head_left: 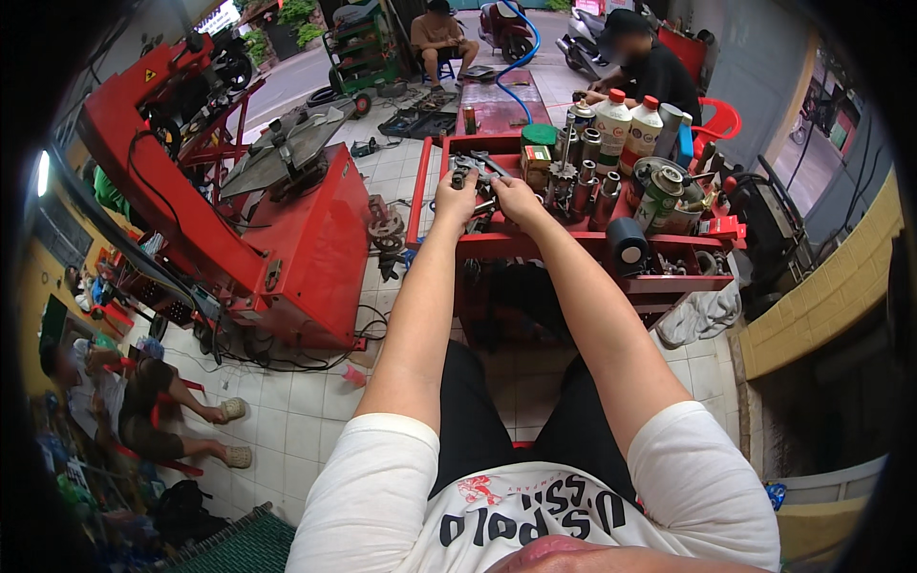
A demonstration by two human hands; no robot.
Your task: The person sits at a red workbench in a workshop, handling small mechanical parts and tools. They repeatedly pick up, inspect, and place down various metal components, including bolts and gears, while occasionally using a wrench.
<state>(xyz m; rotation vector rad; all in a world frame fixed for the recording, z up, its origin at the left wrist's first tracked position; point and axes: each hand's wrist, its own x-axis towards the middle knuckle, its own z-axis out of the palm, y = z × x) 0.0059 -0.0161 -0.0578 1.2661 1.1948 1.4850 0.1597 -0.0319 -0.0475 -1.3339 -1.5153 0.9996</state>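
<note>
Both arms reach forward over the open top of a red tool cart [497, 245]. My left hand [455, 199] is closed around a small dark metal piece [464, 176], whose exact kind is too small to tell. Beside it, my right hand [517, 200] is closed, with its fingers pointing in toward the left hand. Whatever it grips is hidden by the fingers. Loose metal tools [489, 162] lie in the tray just beyond both hands. To the right of my right hand stand several metal sockets [581, 195] and a small box [537, 170].
White bottles with red caps [612, 120] and spray cans [659, 205] crowd the cart's right side. A red tyre-changing machine [315, 248] stands at left. One person in black [659, 76] works at back right; others sit at the back [441, 43] and left [134, 401].
</note>
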